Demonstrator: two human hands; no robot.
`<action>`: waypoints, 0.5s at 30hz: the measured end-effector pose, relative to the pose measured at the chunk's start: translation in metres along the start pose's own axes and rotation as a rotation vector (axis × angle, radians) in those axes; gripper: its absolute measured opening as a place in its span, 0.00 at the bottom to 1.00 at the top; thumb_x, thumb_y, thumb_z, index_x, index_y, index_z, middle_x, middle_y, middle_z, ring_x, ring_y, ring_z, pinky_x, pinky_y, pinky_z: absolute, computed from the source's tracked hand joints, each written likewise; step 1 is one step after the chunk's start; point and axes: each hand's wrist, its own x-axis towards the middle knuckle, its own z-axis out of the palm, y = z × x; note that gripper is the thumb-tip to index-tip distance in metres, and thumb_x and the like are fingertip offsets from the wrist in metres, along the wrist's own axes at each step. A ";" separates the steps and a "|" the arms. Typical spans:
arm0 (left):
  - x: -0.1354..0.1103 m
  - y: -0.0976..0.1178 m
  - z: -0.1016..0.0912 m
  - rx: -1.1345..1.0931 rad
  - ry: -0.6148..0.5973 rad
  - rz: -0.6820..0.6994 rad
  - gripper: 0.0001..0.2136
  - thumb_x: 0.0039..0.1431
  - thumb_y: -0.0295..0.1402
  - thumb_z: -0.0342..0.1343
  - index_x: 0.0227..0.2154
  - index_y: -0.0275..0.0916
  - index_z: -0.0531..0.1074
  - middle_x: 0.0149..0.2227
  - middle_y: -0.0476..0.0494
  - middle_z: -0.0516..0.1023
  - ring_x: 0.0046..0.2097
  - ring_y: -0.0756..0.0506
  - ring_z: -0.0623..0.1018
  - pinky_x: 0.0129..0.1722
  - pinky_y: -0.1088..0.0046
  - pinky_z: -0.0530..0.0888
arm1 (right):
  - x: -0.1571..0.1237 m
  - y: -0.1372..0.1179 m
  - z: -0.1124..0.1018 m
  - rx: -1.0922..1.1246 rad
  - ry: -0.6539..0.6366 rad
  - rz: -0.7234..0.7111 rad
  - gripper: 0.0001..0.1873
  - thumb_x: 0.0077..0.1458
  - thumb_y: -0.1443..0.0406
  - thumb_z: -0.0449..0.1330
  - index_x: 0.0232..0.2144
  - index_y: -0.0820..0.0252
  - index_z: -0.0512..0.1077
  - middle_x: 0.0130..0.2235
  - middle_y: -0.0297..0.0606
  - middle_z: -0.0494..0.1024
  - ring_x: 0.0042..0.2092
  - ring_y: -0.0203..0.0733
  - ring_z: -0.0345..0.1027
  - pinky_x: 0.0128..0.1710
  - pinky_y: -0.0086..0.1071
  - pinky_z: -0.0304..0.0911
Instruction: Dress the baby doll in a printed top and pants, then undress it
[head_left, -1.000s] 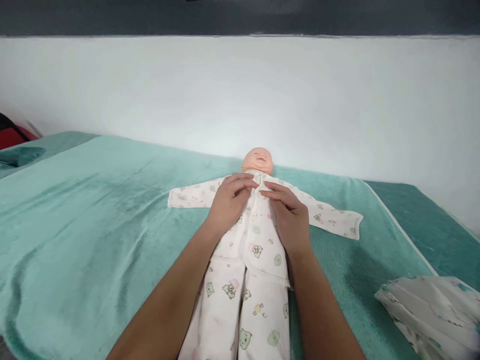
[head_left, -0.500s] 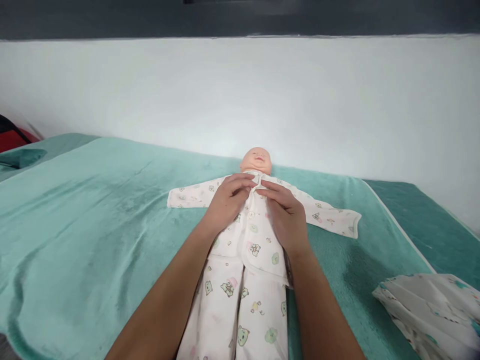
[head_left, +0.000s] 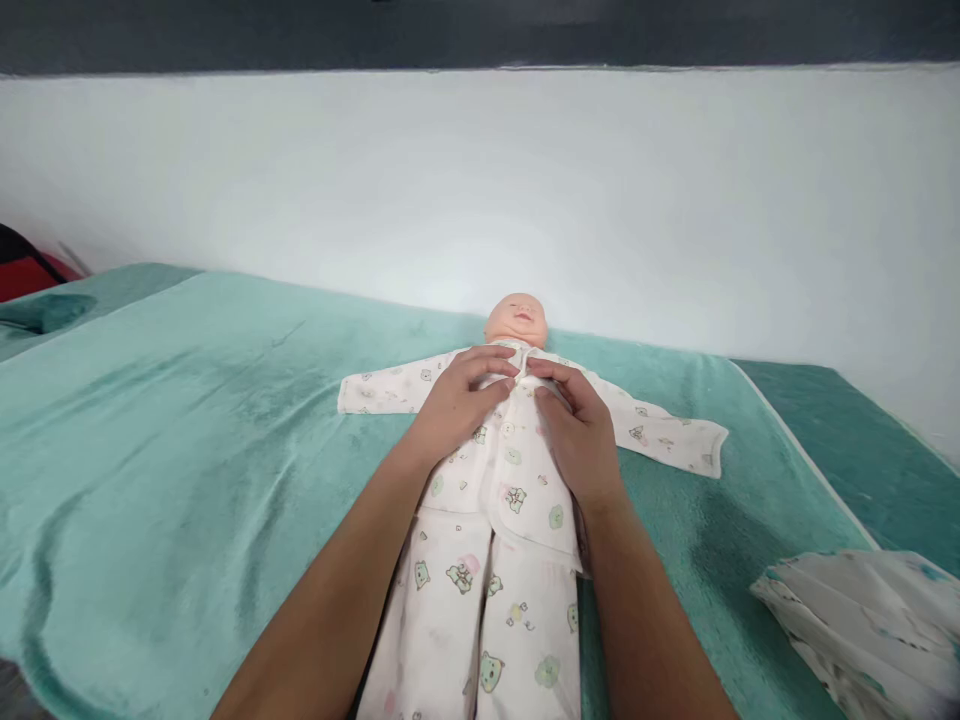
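Note:
A baby doll [head_left: 517, 318] lies on its back, head toward the wall. It wears a white baby jacket [head_left: 516, 470] with small bear prints, its sleeves spread out to both sides, and matching trousers [head_left: 442, 630]. My left hand [head_left: 466, 398] is at the left edge of the front opening near the neck, thumb and fingertips closed on the fabric. Opposite it, my right hand [head_left: 581, 425] has curled fingers at the other edge, gripping the cloth there. One round button shows on the front below my fingertips. The fabric between my fingers is partly hidden.
A teal blanket [head_left: 187, 420] with some wrinkles covers the surface beneath the doll. At the lower right lies a crumpled white printed cloth [head_left: 862, 620]. The white wall [head_left: 480, 180] rises behind. A red and black object [head_left: 30, 270] stands at the far left.
My thumbs and fingertips have shifted slightly at the jacket's upper opening, the right thumb now showing more. The whole view has drifted a little. Doll and clothes lie as before.

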 end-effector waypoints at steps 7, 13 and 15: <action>0.001 -0.004 0.001 0.001 -0.008 0.030 0.07 0.59 0.29 0.57 0.36 0.47 0.79 0.60 0.50 0.73 0.64 0.42 0.69 0.61 0.58 0.70 | 0.001 0.006 -0.005 -0.176 -0.105 -0.135 0.24 0.61 0.64 0.55 0.58 0.41 0.72 0.66 0.30 0.67 0.69 0.45 0.55 0.71 0.51 0.48; 0.001 -0.004 0.001 0.001 -0.004 0.048 0.09 0.60 0.30 0.56 0.38 0.47 0.80 0.60 0.49 0.74 0.63 0.42 0.70 0.60 0.59 0.71 | 0.001 0.008 -0.006 -0.188 -0.129 -0.151 0.24 0.62 0.64 0.54 0.59 0.40 0.71 0.68 0.30 0.64 0.71 0.44 0.51 0.72 0.50 0.46; 0.001 -0.003 0.001 0.020 0.003 0.061 0.09 0.62 0.31 0.56 0.40 0.48 0.80 0.59 0.49 0.74 0.64 0.42 0.69 0.63 0.59 0.68 | 0.001 0.008 -0.006 -0.172 -0.118 -0.149 0.25 0.62 0.64 0.55 0.59 0.39 0.71 0.68 0.29 0.63 0.71 0.45 0.50 0.72 0.51 0.45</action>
